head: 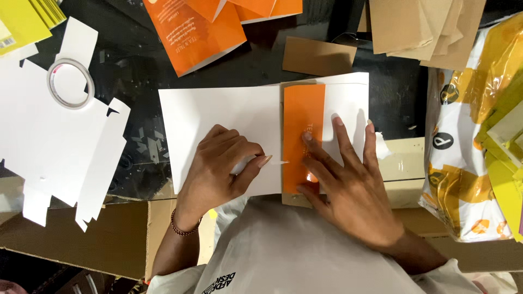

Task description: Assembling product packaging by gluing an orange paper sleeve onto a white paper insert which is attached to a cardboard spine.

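Head cam, looks straight down (close, prob.) at table.

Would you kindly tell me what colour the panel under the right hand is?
Orange, seen in the head view: the panel lies under the right hand.

The right hand covers the lower right part of the orange strip and the white sheet at about four o'clock. The left hand hides whatever it pinches; only a thin white sliver shows. At twelve o'clock the orange folders and brown card stack run off the edge. At three o'clock the plastic bag is cut off.
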